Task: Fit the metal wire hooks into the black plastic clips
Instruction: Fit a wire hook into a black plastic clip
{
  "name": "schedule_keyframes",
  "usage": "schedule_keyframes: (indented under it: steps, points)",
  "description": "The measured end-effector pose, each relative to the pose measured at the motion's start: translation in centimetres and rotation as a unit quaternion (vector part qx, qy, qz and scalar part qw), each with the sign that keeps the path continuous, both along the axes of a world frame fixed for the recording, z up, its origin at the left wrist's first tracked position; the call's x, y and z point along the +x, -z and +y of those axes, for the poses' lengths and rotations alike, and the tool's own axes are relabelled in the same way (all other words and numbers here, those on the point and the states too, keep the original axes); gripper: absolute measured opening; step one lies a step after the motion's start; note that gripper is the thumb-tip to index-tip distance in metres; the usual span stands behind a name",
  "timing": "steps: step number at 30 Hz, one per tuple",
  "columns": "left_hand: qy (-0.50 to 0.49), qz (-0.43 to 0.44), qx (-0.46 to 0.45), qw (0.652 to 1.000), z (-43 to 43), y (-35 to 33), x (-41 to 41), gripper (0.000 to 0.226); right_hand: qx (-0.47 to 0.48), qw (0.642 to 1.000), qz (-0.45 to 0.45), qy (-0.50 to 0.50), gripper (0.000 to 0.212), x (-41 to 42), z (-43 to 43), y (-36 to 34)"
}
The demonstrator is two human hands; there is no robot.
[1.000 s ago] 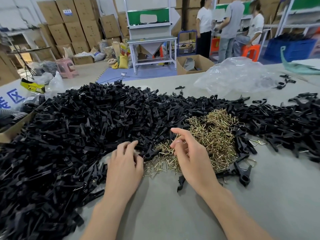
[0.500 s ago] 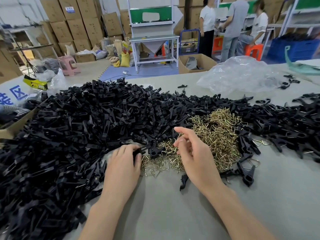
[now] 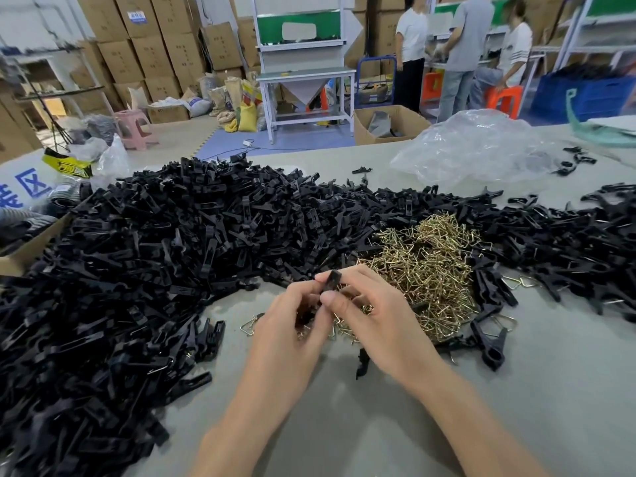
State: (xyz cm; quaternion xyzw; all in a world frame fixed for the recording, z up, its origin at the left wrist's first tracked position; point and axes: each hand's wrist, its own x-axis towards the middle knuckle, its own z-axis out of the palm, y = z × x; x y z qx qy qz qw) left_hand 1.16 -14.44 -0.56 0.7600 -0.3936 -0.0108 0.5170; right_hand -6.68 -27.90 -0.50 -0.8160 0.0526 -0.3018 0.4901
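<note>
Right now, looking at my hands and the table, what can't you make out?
Head view: most of the black clip and anything fitted in it; the left hand and right hand cover all but its top end.
Head view: how far the clip pile runs; the left and bottom edges cut it off.
Head view: what the clear plastic bag holds; crinkled film blurs it.

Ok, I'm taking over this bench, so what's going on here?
At a grey table, a person's left hand and right hand together hold one black plastic clip near the heap of metal wire hooks. The fingers hide whether a hook is in it yet. A large pile of clips lies to the left.
</note>
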Motion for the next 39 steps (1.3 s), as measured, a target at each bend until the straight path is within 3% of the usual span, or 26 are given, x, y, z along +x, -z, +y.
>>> schedule_keyframes:
  steps: [5, 9, 13, 17, 39]
  points:
    - [0.007, 0.013, 0.052, 0.999, -0.1, 0.2, -0.1, 0.040, 0.127, 0.991, -0.012, 0.030, 0.008, 0.1, -0.3, -0.3]
    - [-0.040, 0.118, -0.063, 0.990, -0.1, -0.1, 0.5, 0.030, 0.231, 0.971, -0.044, 0.051, 0.010, -0.1, -0.9, -0.6]
    - [-0.009, 0.247, -0.151, 0.957, 0.0, -0.6, 0.7, 0.030, 0.266, 0.964, 0.005, 0.007, 0.020, 0.1, -0.8, -0.6]
    - [0.014, 0.291, -0.193, 0.937, -0.1, -0.8, 0.4, 0.033, 0.286, 0.957, 0.038, -0.043, 0.027, 0.2, -0.4, -0.7]
    - [0.019, 0.280, -0.196, 0.940, -0.2, -0.9, -0.2, 0.019, 0.262, 0.960, 0.051, -0.083, 0.026, 0.1, -0.3, -0.5]
